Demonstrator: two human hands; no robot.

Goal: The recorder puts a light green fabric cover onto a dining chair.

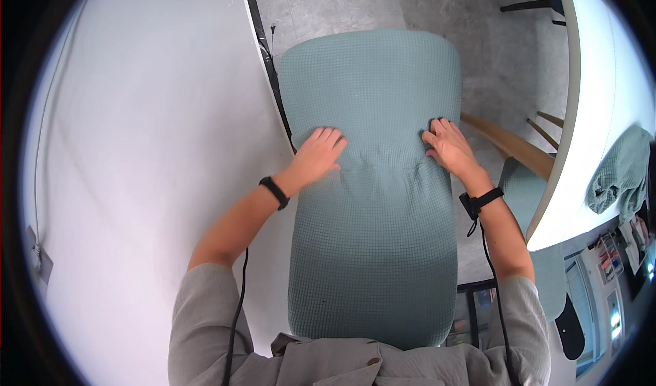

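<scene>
A chair in a green, waffle-textured fabric cover (pixel 372 256) stands in front of me, its far section rounded at the corners. Creases gather across the cover's middle, between my hands. My left hand (pixel 318 155) rests on the cover's left side with bent fingers, the thumb held apart; it is slightly blurred. At the right edge, my right hand (pixel 449 147) has its fingers curled and closed on the fabric, with thumb and index finger near each other. Black bands circle both wrists, and dark cords run along my arms.
A large white tabletop (pixel 150 113) lies along the left, close to the chair. Another white table (pixel 608 78) curves at the right, with crumpled green fabric (pixel 620 171) on it. Wooden legs (pixel 509 143) and another green-covered chair (pixel 523 188) stand beneath. The floor (pixel 437 3) is grey.
</scene>
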